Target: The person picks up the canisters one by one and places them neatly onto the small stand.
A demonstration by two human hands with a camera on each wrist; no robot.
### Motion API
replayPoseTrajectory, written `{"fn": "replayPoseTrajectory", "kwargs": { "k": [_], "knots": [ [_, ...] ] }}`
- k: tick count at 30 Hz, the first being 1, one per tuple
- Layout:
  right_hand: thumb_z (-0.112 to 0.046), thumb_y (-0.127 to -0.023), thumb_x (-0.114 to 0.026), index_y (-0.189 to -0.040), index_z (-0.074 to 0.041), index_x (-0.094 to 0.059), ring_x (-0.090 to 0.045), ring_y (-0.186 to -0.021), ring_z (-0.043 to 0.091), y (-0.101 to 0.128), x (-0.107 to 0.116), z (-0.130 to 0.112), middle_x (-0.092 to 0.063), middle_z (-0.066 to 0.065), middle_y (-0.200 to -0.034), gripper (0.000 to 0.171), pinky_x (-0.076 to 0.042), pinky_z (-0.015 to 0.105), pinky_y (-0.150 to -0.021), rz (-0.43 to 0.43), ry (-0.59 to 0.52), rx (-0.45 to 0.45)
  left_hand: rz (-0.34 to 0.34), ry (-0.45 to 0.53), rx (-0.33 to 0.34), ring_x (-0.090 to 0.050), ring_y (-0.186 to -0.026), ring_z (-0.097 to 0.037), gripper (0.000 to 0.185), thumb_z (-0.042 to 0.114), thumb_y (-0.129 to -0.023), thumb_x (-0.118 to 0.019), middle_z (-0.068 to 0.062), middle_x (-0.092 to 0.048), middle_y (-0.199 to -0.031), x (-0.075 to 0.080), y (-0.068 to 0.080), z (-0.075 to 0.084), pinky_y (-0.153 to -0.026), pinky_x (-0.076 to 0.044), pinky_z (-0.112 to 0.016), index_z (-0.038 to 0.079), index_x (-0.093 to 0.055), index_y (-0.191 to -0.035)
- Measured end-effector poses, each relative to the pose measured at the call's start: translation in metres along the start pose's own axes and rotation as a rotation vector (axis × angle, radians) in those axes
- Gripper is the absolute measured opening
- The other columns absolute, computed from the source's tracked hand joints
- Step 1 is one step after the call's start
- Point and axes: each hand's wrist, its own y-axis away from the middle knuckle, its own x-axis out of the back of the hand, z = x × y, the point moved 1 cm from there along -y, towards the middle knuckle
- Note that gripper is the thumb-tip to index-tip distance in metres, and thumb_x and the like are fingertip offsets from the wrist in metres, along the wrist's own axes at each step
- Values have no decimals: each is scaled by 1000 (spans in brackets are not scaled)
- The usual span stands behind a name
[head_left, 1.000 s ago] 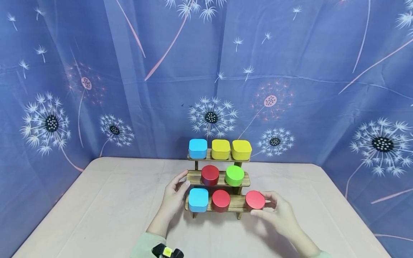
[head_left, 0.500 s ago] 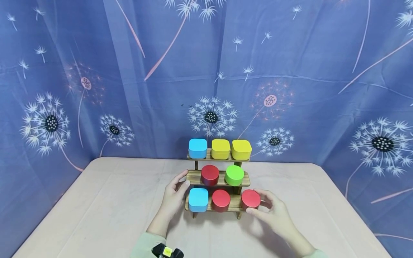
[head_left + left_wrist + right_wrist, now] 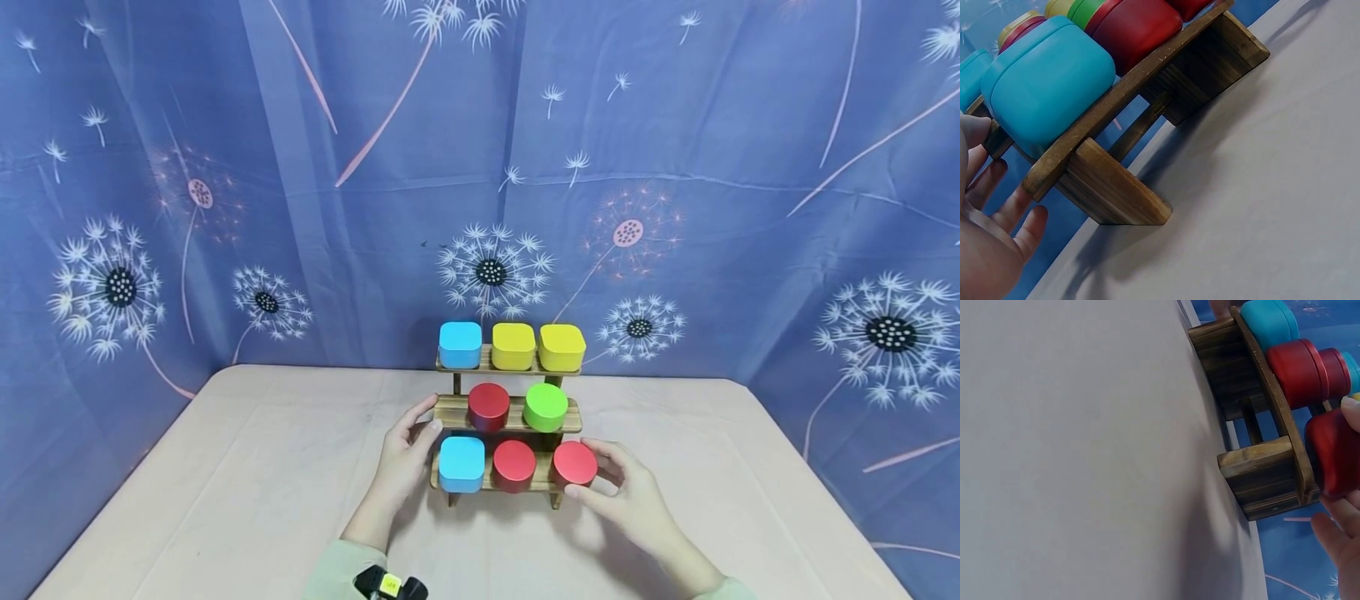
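A three-tier wooden display stand (image 3: 450, 414) carries small colored tins. My left hand (image 3: 403, 454) holds the left end of its middle tier, thumb and fingers at the board's edge. My right hand (image 3: 633, 496) grips a round red tin (image 3: 575, 462) between thumb and fingers, at the right end of the bottom tier; the right wrist view shows this tin (image 3: 1334, 453) right at the board's end. Left of it on that tier are another round red tin (image 3: 513, 467) and a square blue tin (image 3: 461, 465).
On the middle tier stand a dark red tin (image 3: 488, 407) and a green tin (image 3: 546, 407). The top tier holds a blue tin (image 3: 460, 345) and two yellow tins (image 3: 513, 347). A blue dandelion-print curtain (image 3: 360, 250) hangs behind the pale table (image 3: 262, 467).
My right hand has moved left with the round red tin, from beyond the bottom tier's right end to over its end. My left hand stays where it was on the stand.
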Motion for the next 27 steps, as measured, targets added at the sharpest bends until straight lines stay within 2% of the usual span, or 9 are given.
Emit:
{"fn": "replayPoseTrajectory", "kwargs": {
  "k": [6, 9, 14, 20, 24, 27],
  "knots": [
    [-15, -73, -81, -125, -1, -53, -56, -105, -7, 0, -3, 1, -60, 17, -125, 61, -51, 22, -87, -10, -24, -30, -3, -1, 4, -56, -93, -2, 43, 18, -95, -56, -13, -54, -131, 0, 0, 1, -76, -47, -19, 14, -49, -138],
    [-14, -73, -81, -123, -1, -54, -58, -103, -6, 0, -3, 2, -62, 16, -122, 58, -51, 21, -86, 1, -17, -8, -6, -1, 2, -56, -93, -2, 43, 18, -95, -56, -13, -53, -131, 1, 0, 1, -75, -46, -17, 14, -49, -138],
    [-11, -73, -81, -120, -1, -55, -59, -100, -5, 0, -4, 2, -65, 15, -115, 54, -53, 23, -83, 15, -13, 20, -12, -6, -8, -57, -96, -1, 43, 19, -95, -56, -13, -52, -133, 2, -1, -1, -81, -46, -15, 14, -49, -138],
    [-12, -73, -81, -117, -3, -55, -58, -97, -3, -1, -5, 2, -64, 12, -112, 52, -55, 27, -81, 22, -5, -7, -11, 1, -3, -55, -90, -3, 43, 19, -95, -56, -14, -53, -132, 2, -1, 0, -69, -45, -17, 14, -49, -138],
    [-15, -73, -81, -116, -4, -56, -58, -96, -3, -1, -6, 2, -65, 10, -111, 51, -55, 30, -81, 26, 26, -7, -9, 7, 10, -54, -86, -6, 43, 18, -95, -57, -16, -56, -123, 1, 0, 1, -62, -44, -19, 15, -50, -137],
    [-16, -73, -81, -115, -6, -56, -58, -96, -3, -1, -7, 2, -65, 8, -111, 50, -55, 32, -81, 28, 36, -17, -10, 10, 9, -55, -88, -4, 43, 19, -95, -57, -17, -56, -123, 1, 0, -1, -66, -46, -19, 15, -50, -137]
  ]
}}
